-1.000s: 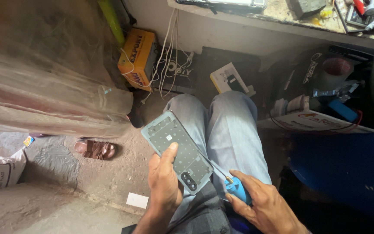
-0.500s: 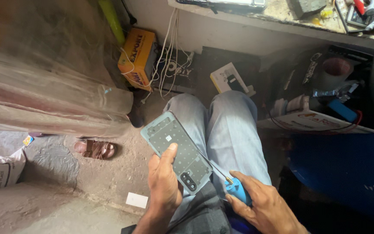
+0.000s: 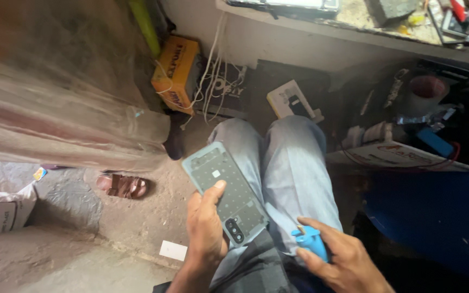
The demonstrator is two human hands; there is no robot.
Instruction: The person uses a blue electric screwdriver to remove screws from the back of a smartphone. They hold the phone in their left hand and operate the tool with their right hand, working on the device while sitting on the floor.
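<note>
Phone [image 3: 226, 190] held face-down in left hand [image 3: 206, 230], back cover on; blue tool [image 3: 311, 242] clutched in right hand [image 3: 340, 260], not yet applied.

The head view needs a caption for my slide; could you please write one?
Seated person's left hand holds a phone back-side up over the knees; right hand grips a blue tool.

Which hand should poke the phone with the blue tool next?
Probably the right hand: it already grips the blue tool beside the phone, while the left hand is busy holding that phone.
</note>
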